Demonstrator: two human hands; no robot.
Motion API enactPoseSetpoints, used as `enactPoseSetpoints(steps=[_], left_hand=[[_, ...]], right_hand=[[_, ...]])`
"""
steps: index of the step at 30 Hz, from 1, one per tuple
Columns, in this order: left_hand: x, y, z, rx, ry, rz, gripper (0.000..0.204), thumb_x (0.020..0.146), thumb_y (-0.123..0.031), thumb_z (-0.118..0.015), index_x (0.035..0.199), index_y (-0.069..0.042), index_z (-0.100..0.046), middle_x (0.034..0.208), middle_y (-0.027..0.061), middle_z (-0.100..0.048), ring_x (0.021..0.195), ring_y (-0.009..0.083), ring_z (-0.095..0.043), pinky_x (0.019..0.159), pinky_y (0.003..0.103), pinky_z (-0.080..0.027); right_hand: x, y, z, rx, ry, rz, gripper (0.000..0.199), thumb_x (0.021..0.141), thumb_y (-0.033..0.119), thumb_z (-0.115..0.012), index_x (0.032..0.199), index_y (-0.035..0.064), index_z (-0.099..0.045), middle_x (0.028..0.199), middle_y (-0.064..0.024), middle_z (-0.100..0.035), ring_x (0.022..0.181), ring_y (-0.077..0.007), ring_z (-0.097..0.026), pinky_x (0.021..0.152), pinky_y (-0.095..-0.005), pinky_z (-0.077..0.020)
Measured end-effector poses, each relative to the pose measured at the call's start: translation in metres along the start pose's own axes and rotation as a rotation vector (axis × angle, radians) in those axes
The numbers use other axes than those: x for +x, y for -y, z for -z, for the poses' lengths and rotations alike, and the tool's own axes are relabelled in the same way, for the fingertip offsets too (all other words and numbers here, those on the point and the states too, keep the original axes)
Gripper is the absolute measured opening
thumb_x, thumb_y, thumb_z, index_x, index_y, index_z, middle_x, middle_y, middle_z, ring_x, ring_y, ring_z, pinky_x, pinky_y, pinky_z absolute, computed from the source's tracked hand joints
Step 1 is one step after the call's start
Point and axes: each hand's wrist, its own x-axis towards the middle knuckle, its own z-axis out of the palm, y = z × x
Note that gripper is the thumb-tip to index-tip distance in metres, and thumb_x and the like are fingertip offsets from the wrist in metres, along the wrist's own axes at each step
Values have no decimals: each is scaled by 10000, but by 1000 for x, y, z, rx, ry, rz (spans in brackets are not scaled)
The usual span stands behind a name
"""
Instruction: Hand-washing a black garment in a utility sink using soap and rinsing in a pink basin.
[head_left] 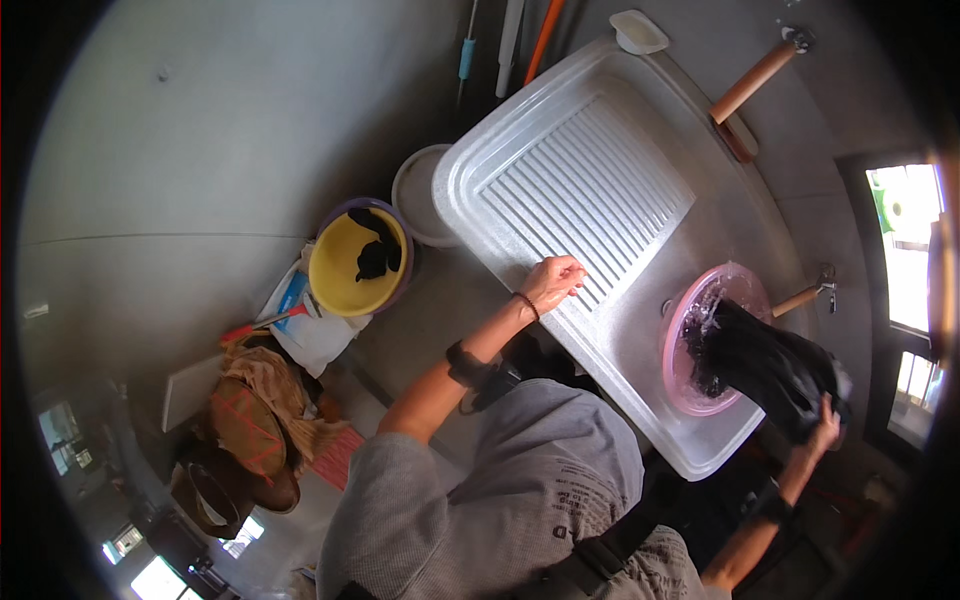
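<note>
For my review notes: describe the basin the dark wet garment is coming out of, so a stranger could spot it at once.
Start at the big white sink with its ribbed washboard slope. At its low end sits a round pink basin holding water, with the right hand lifting the dark garment from it. It is the only pink, translucent basin; the yellow one stands on the floor.

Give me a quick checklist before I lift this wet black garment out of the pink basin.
1. Grip on the garment: ok. The right hand holds the black garment by its upper end.
2. Garment free of the water: not ok. Its lower end sits in the pink basin.
3. Left hand free to help: ok. The left hand rests on the ribbed washboard and holds nothing.
4. Washboard free to lay the garment on: ok. Nothing lies on the ribs apart from the left hand.
5. Tap shut off: cannot tell. The tap sits beside the basin; no stream is clearly visible.
6. Yellow bucket for the garment: ok. One small dark item lies inside.
</note>
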Motion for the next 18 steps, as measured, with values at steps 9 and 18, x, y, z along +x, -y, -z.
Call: enactPoseSetpoints(steps=[9,18], left_hand=[[0,5,11,142,18,75,324,854,-178,-590,1119,-7,-514,929,103,-610,758,130,-580,640,248,-486],[60,-20,-116,960,350,-355,1247,541,-496,-798,1404,9,-53,1372,283,-219,1277,411,-205,1040,451,-236]], right_hand=[[-49,-67,-119,33,47,-221,253,725,121,-674,929,-20,-622,837,-51,-624,726,-152,-565,678,-297,-446],[-49,151,4,197,190,118,274,755,92,-666,975,-47,-577,839,-141,-631,692,-223,-642,645,-331,-537]])
